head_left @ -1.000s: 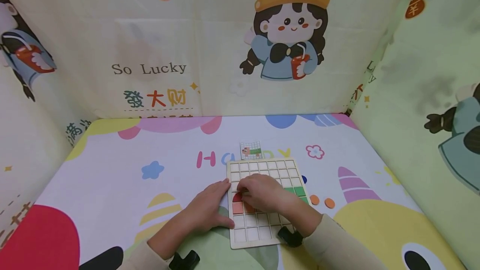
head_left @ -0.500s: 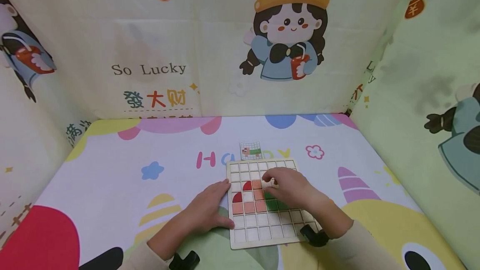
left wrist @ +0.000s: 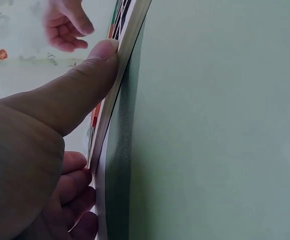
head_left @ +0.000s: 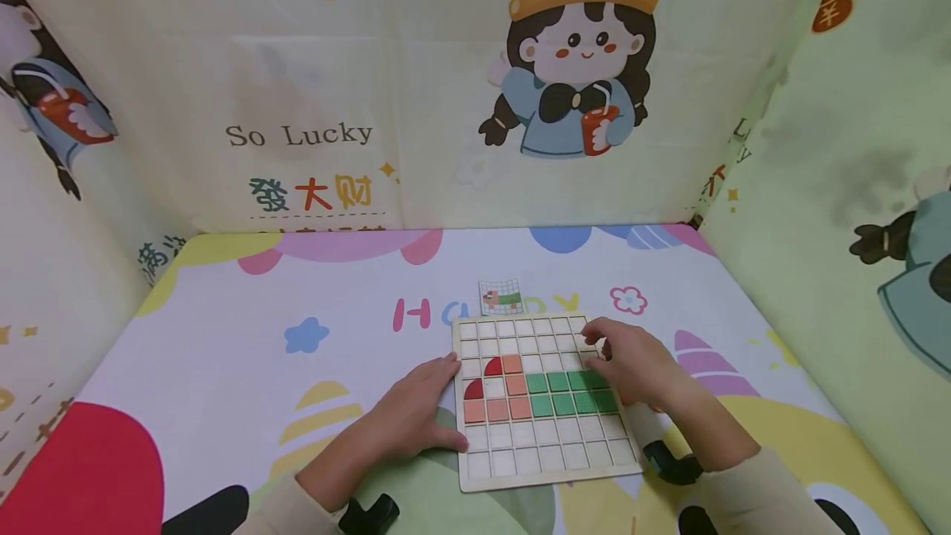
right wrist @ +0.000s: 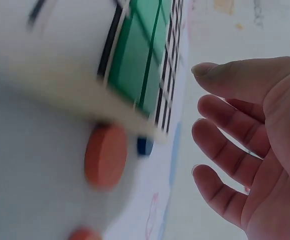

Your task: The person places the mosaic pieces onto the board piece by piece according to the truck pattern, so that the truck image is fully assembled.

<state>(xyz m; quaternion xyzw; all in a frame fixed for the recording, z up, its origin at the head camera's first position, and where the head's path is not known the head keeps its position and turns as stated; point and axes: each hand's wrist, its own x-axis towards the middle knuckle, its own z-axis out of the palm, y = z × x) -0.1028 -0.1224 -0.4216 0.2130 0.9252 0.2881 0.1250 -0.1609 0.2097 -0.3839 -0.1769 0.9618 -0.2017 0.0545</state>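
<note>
A pale grid board lies on the table. In its cells sit red quarter-round tiles, several salmon square tiles and two rows of green square tiles. My left hand rests against the board's left edge; the left wrist view has its thumb pressing the rim, with the other fingertips touching the side. Above the board's right edge hovers my right hand, fingers loosely bent, nothing between them. The right wrist view likewise shows that hand holding nothing, apart from the board.
A small picture card lies just beyond the board's far edge. Beside the board, two orange discs and a dark blue piece appear in the right wrist view. Printed cloth walls enclose the table's back and sides.
My right hand has moved right from the red tiles, across the board to its right edge, uncovering the tiles. My left hand stays at the left edge.
</note>
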